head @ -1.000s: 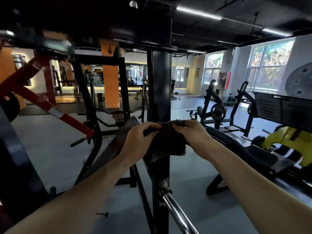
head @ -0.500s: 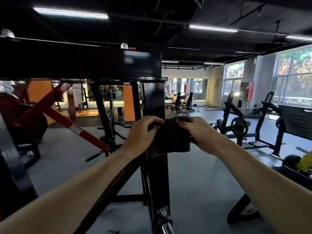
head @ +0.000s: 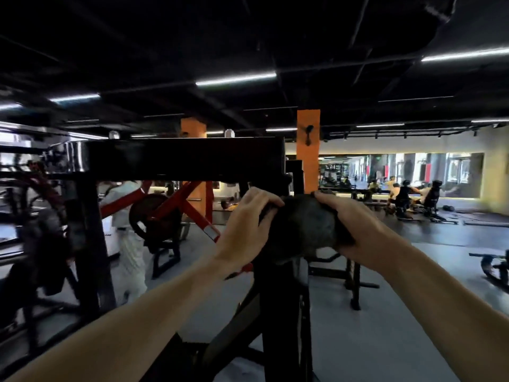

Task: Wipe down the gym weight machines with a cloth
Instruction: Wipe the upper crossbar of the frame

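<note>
A dark grey cloth [head: 301, 227] is wrapped round the black upright post [head: 283, 312] of a weight machine, just under its black top crossbeam [head: 187, 158]. My left hand [head: 245, 227] grips the cloth's left side with curled fingers. My right hand [head: 349, 224] grips its right side, fingers curled over the top edge. Both forearms reach up from the bottom corners. The post behind the cloth is hidden.
A red-armed plate-loaded machine [head: 176, 213] stands behind on the left, and a person in white [head: 129, 232] is beside it. Two orange pillars [head: 308, 150] rise behind. More machines and people sit at the far right by a mirror wall. Grey floor [head: 385, 326] lies around the post.
Both hands have slid the cloth up the post, close to the top crossbeam. My view has tilted up and turned left, bringing the ceiling and mirror wall into sight.
</note>
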`<action>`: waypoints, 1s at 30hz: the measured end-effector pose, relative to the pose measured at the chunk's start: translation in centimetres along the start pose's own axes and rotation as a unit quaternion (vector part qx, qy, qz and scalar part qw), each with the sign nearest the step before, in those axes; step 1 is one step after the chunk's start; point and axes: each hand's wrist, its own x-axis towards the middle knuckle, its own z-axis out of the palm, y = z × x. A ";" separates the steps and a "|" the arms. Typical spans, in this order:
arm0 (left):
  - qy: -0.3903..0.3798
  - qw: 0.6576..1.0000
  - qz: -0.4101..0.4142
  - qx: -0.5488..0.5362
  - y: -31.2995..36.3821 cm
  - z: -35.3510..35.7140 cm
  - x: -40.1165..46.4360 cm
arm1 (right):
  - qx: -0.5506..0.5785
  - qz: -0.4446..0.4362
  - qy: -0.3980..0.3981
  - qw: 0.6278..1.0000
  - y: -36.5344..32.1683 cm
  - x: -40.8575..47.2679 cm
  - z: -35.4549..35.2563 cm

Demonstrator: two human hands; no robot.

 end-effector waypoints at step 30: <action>0.129 0.929 -0.096 0.335 -12.1 -14.2 3.4 | -0.697 -0.627 -0.040 0.347 -4.0 13.3 19.5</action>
